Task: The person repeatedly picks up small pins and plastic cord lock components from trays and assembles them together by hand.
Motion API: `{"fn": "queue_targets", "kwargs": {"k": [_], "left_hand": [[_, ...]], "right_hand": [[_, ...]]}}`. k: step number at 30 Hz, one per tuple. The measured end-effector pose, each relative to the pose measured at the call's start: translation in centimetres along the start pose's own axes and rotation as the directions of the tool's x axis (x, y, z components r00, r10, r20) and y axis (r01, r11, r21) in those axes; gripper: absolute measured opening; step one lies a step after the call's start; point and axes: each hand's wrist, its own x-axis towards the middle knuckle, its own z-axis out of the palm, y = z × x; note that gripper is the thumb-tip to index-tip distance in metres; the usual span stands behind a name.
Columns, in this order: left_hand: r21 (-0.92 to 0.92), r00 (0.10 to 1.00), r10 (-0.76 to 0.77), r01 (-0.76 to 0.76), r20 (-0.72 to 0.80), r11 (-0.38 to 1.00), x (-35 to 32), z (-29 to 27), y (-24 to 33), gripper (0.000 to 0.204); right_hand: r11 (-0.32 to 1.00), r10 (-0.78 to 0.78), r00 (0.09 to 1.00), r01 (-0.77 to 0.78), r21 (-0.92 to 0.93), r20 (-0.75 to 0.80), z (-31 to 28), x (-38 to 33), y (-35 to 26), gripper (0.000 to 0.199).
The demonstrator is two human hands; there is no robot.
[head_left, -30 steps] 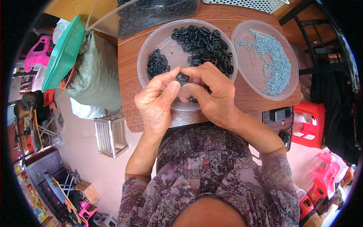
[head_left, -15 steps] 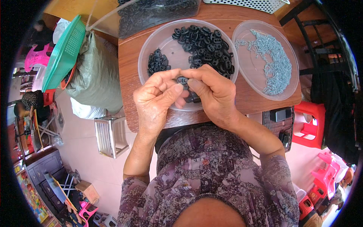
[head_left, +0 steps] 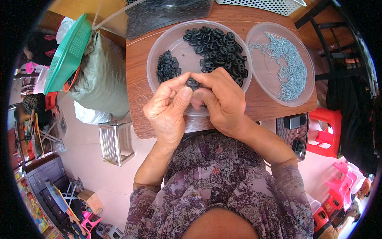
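Between the fingertips of both hands sits a small black two-hole plastic cord lock [head_left: 192, 83], held over the near rim of a round clear tub [head_left: 149, 69]. My left hand [head_left: 168, 109] pinches it from the left with thumb and forefinger. From the right, my right hand [head_left: 225, 104] closes its thumb and forefinger on the same piece. Behind the hands, the tub holds a large heap of black two-hole pieces [head_left: 225, 51] on the right. A smaller heap of little black parts [head_left: 167, 67] lies on its left side.
A round clear lid [head_left: 264, 75] on the right carries many small silvery-blue springs [head_left: 292, 73]. At the back stand a clear bin [head_left: 169, 18] of black parts and a white perforated basket [head_left: 262, 5]. A sack [head_left: 99, 79] and green basket [head_left: 67, 55] are left of the wooden table [head_left: 137, 95].
The black piece has turned slightly between my fingertips. My left hand has shifted a little to the right, and its fingers are drawn in more closely around the piece.
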Motion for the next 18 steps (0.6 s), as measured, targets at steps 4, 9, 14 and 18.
{"fn": "queue_targets", "kwargs": {"k": [4, 9, 14, 18], "left_hand": [[0.025, 0.996, 0.087, -0.086, -0.032, 0.996, -0.30, 0.73, -0.02, 0.026], [0.035, 0.993, 0.118, -0.117, -0.027, 0.992, -0.26, 0.72, -0.09, 0.024], [-0.008, 0.995, 0.084, -0.084, -0.062, 0.996, -0.02, 0.61, -0.53, 0.021], [0.016, 0.991, 0.082, -0.080, -0.111, 0.997, -0.09, 0.71, -0.03, 0.020]], "right_hand": [[1.000, 0.002, 0.999, -0.002, 0.018, -0.053, 0.37, -0.26, -0.01, 0.027], [1.000, 0.012, 0.998, -0.011, 0.022, -0.055, 0.24, -0.33, -0.18, 0.027], [1.000, -0.001, 1.000, 0.000, -0.026, -0.030, 0.25, -0.32, 0.09, 0.030], [1.000, 0.019, 1.000, -0.019, -0.022, 0.020, -0.10, -0.11, -0.45, 0.027]]}}
